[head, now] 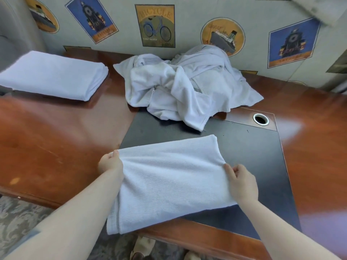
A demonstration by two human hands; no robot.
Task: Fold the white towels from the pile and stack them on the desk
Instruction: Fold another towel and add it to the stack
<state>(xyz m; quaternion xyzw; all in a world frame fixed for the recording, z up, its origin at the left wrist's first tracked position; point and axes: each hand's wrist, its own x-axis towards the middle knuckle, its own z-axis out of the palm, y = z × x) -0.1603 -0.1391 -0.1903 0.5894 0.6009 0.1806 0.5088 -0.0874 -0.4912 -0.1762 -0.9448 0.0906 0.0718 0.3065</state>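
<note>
Bicycle poster (pixel 155 26) on wallpaper is reading "BICYCLE", "Finest Quality", "BICYCLE" again at btm; round ship emblem (pixel 222 36) is showing "GREAT"; other prints' txt is blurring, unreadable

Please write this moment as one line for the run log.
step: folding | left hand: pinches towel edge | right hand: pinches opposite edge | pile: unfolded | folded stack: on desk
</note>
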